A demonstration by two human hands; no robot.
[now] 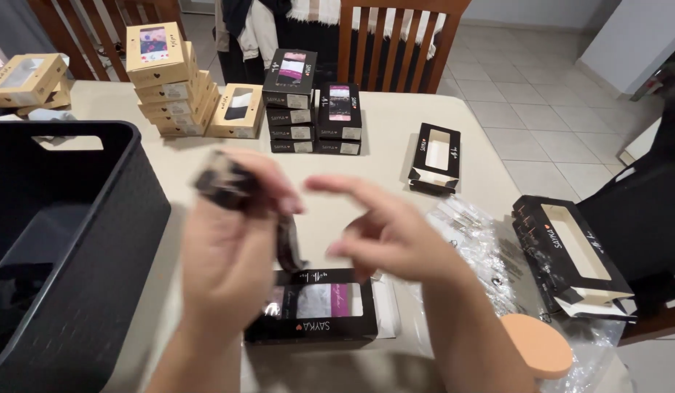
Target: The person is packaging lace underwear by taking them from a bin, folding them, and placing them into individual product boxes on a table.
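Your left hand (232, 255) is clamped on a dark band (228, 185) above the windowed box (312, 306) – packing seems underway – while your right hand (385, 233) hovers with fingers apart, so next you'd likely steady the band with both.
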